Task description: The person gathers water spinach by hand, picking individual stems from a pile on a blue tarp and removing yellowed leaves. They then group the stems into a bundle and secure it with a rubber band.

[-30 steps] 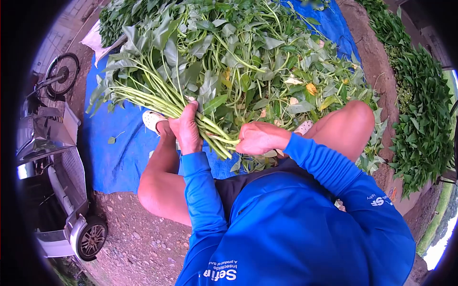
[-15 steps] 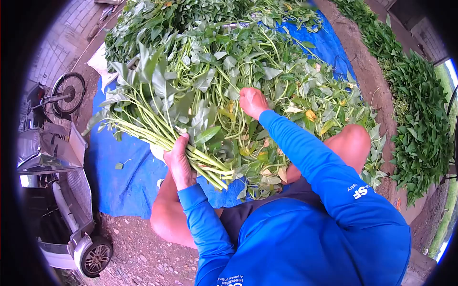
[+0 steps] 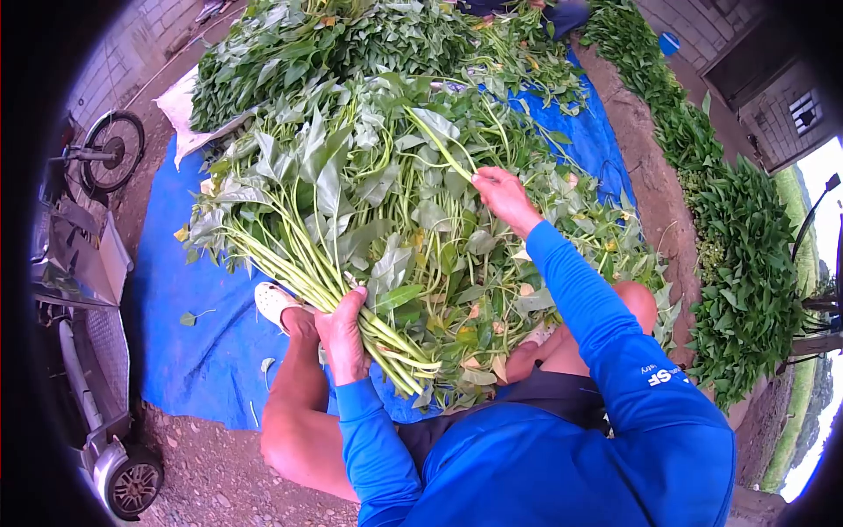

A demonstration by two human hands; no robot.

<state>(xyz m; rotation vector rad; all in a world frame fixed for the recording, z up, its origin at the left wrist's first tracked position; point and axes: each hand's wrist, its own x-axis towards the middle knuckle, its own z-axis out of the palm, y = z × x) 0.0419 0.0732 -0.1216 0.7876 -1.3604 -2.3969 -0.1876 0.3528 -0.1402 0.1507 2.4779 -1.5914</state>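
My left hand [image 3: 341, 335] is closed around a thick bunch of water spinach [image 3: 290, 250], its pale stem ends sticking out toward my lap and its leaves fanning away from me. Higher and to the right, my right hand [image 3: 507, 200] pinches one green water spinach stem [image 3: 442, 147], which slants up to the left over the pile. Beneath both hands spreads a loose heap of water spinach [image 3: 479, 241], with some yellowed leaves among the green.
The heap lies on a blue tarp [image 3: 198, 351]. Bundled greens [image 3: 395, 39] are stacked at the back, and more line a ledge [image 3: 742, 255] on the right. A motorcycle wheel [image 3: 114, 151] and a vehicle wheel [image 3: 133, 483] stand left. Another person's dark clothing [image 3: 566, 16] shows at the top.
My right hand has lifted away from the heap, up and to the right, and a stem now shows in its fingers. The left hand keeps its bunch. The view has shifted slightly.
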